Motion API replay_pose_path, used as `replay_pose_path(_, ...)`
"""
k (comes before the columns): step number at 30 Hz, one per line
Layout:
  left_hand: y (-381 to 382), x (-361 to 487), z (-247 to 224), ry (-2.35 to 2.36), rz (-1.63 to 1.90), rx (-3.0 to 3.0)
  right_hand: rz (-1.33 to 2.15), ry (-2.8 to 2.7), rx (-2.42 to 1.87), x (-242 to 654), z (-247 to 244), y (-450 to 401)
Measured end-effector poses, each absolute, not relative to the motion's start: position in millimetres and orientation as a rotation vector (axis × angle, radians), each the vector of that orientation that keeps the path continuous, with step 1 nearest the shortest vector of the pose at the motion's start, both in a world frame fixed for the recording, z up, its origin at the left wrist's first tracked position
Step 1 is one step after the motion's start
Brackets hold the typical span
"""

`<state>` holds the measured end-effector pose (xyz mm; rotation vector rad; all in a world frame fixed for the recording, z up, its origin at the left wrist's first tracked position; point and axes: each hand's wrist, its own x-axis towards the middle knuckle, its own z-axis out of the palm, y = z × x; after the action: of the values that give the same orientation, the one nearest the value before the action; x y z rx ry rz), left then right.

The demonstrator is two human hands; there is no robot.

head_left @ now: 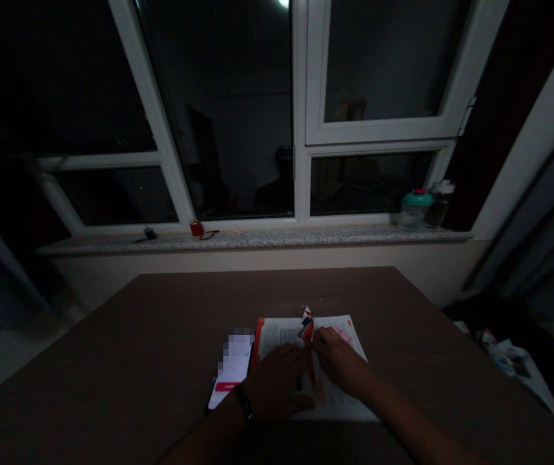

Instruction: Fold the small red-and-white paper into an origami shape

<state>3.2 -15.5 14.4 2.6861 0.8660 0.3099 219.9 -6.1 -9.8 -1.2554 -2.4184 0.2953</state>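
Observation:
A printed booklet (270, 332) with an orange-red left edge lies on the brown table. Standing up from its middle is a narrow folded piece of paper (307, 323), red, white and dark. My right hand (339, 361) has its fingers closed on this folded paper from the right. Palm down on the booklet, my left hand (279, 378) reaches the paper's left side with its fingertips; its fingers are stretched out and the thumb is apart. The lower part of the folded paper is partly hidden between my hands. The dim light blurs fine detail.
A phone (233, 368) with a lit screen lies left of the booklet on the table (161, 323). On the windowsill (267, 239) stand a small red container (196, 227) and a green-lidded bottle (415, 210). Papers (514, 361) lie beyond the table's right edge.

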Motion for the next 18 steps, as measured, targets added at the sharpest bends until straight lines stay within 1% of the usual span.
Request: replay_pose_path(18, -7, -6, 17, 0.647, 0.322, 2.734, 0.281, -2.398, -1.240, 221, -14, -6)
